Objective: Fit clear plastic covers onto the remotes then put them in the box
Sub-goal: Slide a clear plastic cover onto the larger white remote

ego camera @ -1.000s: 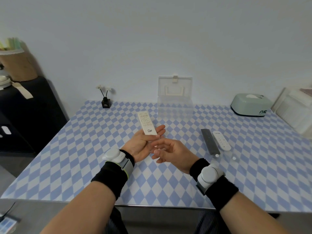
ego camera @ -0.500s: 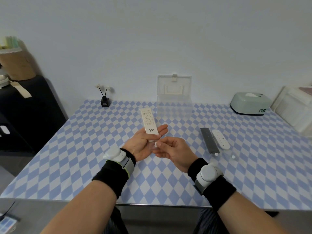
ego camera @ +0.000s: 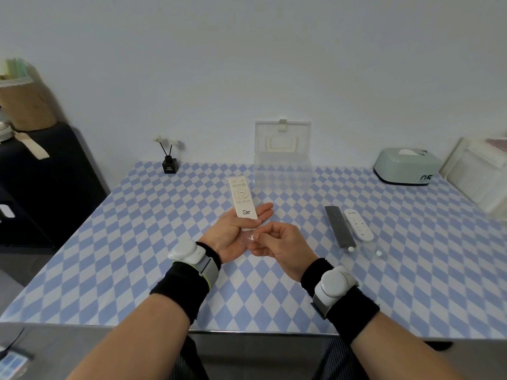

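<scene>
My left hand (ego camera: 233,231) holds a white remote (ego camera: 242,197) by its near end, buttons up, above the middle of the checked table (ego camera: 131,242). My right hand (ego camera: 277,242) pinches a clear plastic cover (ego camera: 248,238) at the remote's near end; the cover is barely visible. A clear box (ego camera: 282,174) with its lid raised stands behind the remote. To the right lie a dark remote (ego camera: 339,226) and a small white remote (ego camera: 358,224), side by side, both seemingly in clear covers with small white plugs at the near ends.
A black reed diffuser (ego camera: 170,164) stands at the back left of the table. A pale green tissue box (ego camera: 406,165) sits at the back right, with white trays (ego camera: 477,176) beyond it. A dark cabinet (ego camera: 41,182) stands left of the table.
My right hand has closed in on the near end of the white remote and now pinches the clear cover there. The remote is tilted a little more upright.
</scene>
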The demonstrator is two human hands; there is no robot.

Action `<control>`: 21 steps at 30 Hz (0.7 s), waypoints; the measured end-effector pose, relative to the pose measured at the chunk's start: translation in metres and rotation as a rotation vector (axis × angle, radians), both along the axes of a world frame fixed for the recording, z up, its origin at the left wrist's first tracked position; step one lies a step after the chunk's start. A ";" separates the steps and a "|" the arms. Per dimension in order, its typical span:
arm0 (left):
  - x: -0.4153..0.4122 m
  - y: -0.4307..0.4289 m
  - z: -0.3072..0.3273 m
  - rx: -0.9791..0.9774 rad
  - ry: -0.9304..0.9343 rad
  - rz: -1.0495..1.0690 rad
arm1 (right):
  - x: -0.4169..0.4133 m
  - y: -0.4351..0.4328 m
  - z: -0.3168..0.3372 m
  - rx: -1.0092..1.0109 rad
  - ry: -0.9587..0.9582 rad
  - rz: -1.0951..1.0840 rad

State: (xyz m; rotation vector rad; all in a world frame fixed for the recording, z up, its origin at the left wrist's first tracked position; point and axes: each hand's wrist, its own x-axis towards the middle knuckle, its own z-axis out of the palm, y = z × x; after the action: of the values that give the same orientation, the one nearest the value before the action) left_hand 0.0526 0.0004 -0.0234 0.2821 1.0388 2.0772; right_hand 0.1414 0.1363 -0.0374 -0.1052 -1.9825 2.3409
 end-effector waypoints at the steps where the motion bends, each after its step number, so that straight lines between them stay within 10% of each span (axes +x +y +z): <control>1: 0.000 0.000 0.000 0.000 -0.004 0.001 | 0.000 0.000 0.000 0.007 0.003 0.000; 21: 0.006 0.001 0.008 0.023 -0.219 0.089 | 0.003 -0.002 0.000 0.162 -0.019 -0.049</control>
State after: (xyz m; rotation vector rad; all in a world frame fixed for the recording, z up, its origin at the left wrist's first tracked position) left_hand 0.0590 0.0016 -0.0159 0.0185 0.9098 2.1452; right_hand 0.1443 0.1339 -0.0379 -0.1650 -2.1429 2.1483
